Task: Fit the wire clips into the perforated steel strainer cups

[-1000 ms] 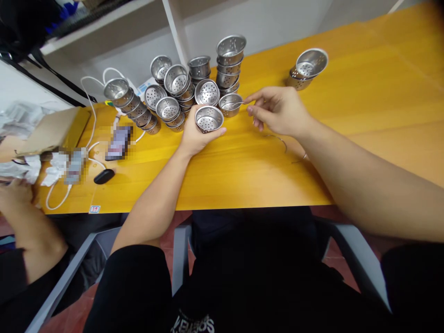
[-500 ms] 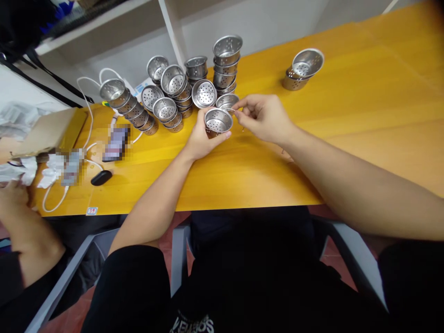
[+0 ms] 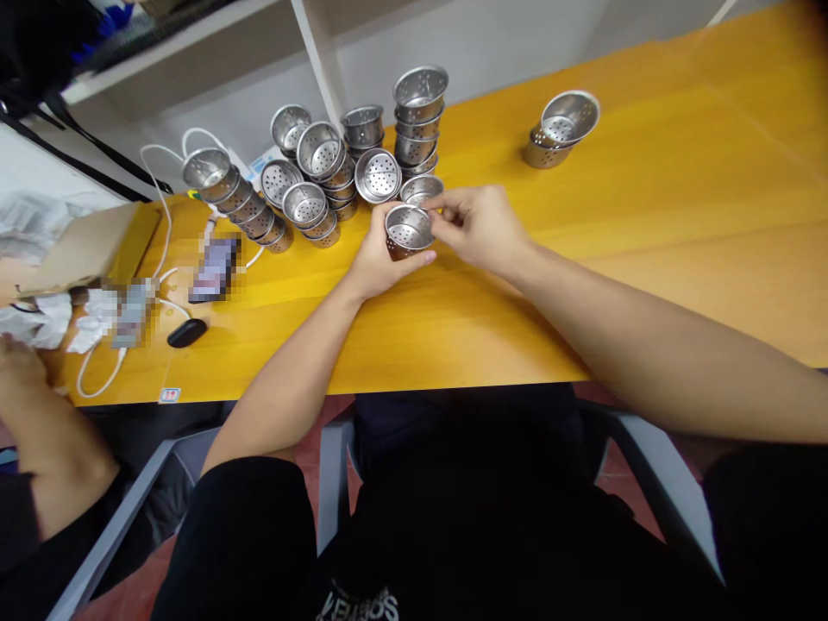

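Note:
My left hand [image 3: 376,254] is closed round a small perforated metal strainer cup [image 3: 409,231], its thumb along the near side and the mouth facing up. At the cup's right rim, my right hand [image 3: 482,226] is pinched shut, thumb and forefinger together. Whatever lies between those fingertips is too small to make out. Just behind the held cup stands another strainer cup [image 3: 422,190], partly covered by my right fingers. Further back are several stacks of the same cups, among them a tall stack [image 3: 417,121] and a cup tipped toward me [image 3: 378,175].
A leaning cup stack [image 3: 242,203] is at the left, near a phone [image 3: 215,269], white cables and a black oval object [image 3: 187,333]. Two nested cups [image 3: 549,153] stand at the back right of the yellow table [image 3: 679,224]. Another person's arm [image 3: 65,440] is at far left.
My right hand has moved slightly left, bringing its pinched fingertips to the rim of the held cup. The left hand still grips the cup, nearly in the same place.

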### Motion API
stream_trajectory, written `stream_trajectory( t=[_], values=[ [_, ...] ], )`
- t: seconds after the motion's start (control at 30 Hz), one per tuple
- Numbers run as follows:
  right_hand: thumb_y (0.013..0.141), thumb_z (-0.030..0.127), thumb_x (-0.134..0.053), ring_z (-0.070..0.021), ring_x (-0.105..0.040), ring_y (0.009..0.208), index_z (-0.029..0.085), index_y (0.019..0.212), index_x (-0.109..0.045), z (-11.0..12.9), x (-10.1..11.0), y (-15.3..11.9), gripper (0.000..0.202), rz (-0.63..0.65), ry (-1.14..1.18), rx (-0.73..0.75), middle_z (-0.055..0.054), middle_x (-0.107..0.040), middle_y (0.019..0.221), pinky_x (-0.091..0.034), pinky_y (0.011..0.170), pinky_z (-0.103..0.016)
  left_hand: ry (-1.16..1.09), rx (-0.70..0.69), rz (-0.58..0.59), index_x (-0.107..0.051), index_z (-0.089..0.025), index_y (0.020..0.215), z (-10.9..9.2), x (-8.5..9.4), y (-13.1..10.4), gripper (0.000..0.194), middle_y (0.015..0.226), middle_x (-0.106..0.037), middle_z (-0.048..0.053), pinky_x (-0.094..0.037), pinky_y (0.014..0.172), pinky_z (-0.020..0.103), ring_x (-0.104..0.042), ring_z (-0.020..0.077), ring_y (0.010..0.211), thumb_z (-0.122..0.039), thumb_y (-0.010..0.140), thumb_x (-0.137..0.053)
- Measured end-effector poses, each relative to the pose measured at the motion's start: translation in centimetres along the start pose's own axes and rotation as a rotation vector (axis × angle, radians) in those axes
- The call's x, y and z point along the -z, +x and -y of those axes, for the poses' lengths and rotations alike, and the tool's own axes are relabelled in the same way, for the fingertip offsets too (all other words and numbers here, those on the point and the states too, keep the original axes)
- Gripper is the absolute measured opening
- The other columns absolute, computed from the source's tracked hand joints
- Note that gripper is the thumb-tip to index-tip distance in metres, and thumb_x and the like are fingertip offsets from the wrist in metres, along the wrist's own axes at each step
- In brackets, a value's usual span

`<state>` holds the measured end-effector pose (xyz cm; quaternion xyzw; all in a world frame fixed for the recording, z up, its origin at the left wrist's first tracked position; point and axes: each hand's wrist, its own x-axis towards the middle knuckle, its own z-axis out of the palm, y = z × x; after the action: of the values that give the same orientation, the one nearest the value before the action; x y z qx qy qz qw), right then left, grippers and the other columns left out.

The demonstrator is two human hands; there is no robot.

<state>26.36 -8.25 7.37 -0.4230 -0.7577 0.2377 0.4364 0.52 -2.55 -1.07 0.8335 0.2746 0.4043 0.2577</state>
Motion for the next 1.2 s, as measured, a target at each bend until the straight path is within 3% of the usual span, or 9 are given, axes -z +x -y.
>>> stream_trajectory(
  t=[0.17, 0.27, 0.33, 0.43, 0.53, 0.63, 0.73, 0.87, 1.2],
  values=[
    [0.112, 0.045, -0.089, -0.0237, -0.058, 0.072, 0.023, 0.118, -0.094, 0.0, -0.2, 0.0, 0.023, -0.002, -0.019, 0.0, -0.003, -0.063, 0.076, -0.059, 0.08, -0.044, -0.034, 0.026, -0.022, -0.041, -0.035, 0.17, -1.1, 0.0, 0.1, 0.117, 0.16, -0.071, 0.012, -0.068, 0.133, 0.06, -0.081, 0.0345, 0.147, -0.099, 0.09, -0.097],
    [0.109, 0.043, -0.091, -0.0254, -0.062, 0.075, 0.024, 0.129, -0.093, 0.2, -0.6, -0.1, 0.028, -0.033, 0.016, -0.003, -0.003, -0.065, 0.078, -0.064, 0.086, -0.047, -0.039, 0.087, -0.051, -0.049, -0.033, 0.163, -2.1, 0.1, 0.2, 0.116, 0.154, -0.075, 0.011, -0.07, 0.129, 0.059, -0.083, 0.0332, 0.141, -0.099, 0.084, -0.101],
    [0.109, 0.047, -0.092, -0.0258, -0.063, 0.076, 0.025, 0.131, -0.091, 0.4, -0.9, -0.2, 0.031, -0.051, 0.087, 0.005, -0.003, -0.068, 0.081, -0.065, 0.085, -0.047, -0.024, 0.133, -0.069, -0.054, -0.031, 0.16, -3.0, 0.1, 0.2, 0.112, 0.149, -0.077, 0.01, -0.07, 0.128, 0.059, -0.084, 0.0329, 0.137, -0.099, 0.084, -0.1],
    [0.111, 0.058, -0.091, -0.0241, -0.063, 0.074, 0.026, 0.115, -0.088, 0.8, -0.8, -0.1, 0.032, -0.009, 0.285, 0.006, -0.006, -0.075, 0.088, -0.061, 0.073, -0.043, -0.044, 0.17, -0.067, -0.063, -0.027, 0.153, -4.3, 0.3, 0.3, 0.106, 0.138, -0.08, 0.009, -0.072, 0.121, 0.054, -0.085, 0.0297, 0.126, -0.102, 0.087, -0.096],
    [0.11, 0.072, -0.095, -0.0187, -0.059, 0.065, 0.025, 0.11, -0.085, 1.2, 0.1, 0.1, 0.048, 0.117, 0.484, -0.025, -0.008, -0.081, 0.096, -0.052, 0.057, -0.037, -0.124, 0.188, -0.039, -0.07, -0.024, 0.142, -5.4, 0.7, 0.4, 0.099, 0.128, -0.083, 0.007, -0.072, 0.104, 0.043, -0.083, 0.0234, 0.111, -0.105, 0.089, -0.092],
    [0.097, 0.082, -0.108, -0.0131, -0.055, 0.057, 0.024, 0.113, -0.083, 1.4, 1.2, 0.1, 0.066, 0.271, 0.593, -0.031, -0.006, -0.082, 0.096, -0.044, 0.048, -0.032, -0.173, 0.199, 0.001, -0.073, -0.025, 0.136, -5.7, 1.0, 0.3, 0.094, 0.121, -0.082, 0.005, -0.068, 0.094, 0.037, -0.079, 0.0195, 0.103, -0.105, 0.09, -0.091],
    [0.088, 0.083, -0.116, -0.0113, -0.053, 0.052, 0.025, 0.104, -0.076, 1.3, 1.6, 0.1, 0.073, 0.348, 0.65, -0.028, 0.0, -0.075, 0.084, -0.04, 0.046, -0.029, -0.172, 0.179, 0.019, -0.07, -0.026, 0.142, -5.1, 1.0, 0.2, 0.098, 0.126, -0.082, 0.005, -0.069, 0.099, 0.038, -0.081, 0.0209, 0.108, -0.103, 0.087, -0.095],
    [0.089, 0.083, -0.116, -0.0115, -0.052, 0.049, 0.025, 0.099, -0.072, 1.0, 1.1, 0.1, 0.074, 0.267, 0.675, -0.028, 0.001, -0.068, 0.076, -0.033, 0.041, -0.03, -0.17, 0.095, 0.011, -0.061, -0.03, 0.154, -3.9, 0.6, 0.1, 0.113, 0.143, -0.081, 0.008, -0.071, 0.112, 0.044, -0.084, 0.0267, 0.126, -0.102, 0.078, -0.103],
    [0.092, 0.074, -0.118, -0.0166, -0.059, 0.05, 0.025, 0.101, -0.071, 0.6, -0.1, -0.1, 0.068, 0.199, 0.61, -0.086, 0.001, -0.065, 0.067, -0.039, 0.042, -0.03, -0.087, 0.048, -0.026, -0.058, -0.028, 0.152, -3.9, 0.3, 0.2, 0.099, 0.141, -0.081, 0.008, -0.071, 0.114, 0.044, -0.084, 0.026, 0.125, -0.101, 0.093, -0.091]
  ],
)
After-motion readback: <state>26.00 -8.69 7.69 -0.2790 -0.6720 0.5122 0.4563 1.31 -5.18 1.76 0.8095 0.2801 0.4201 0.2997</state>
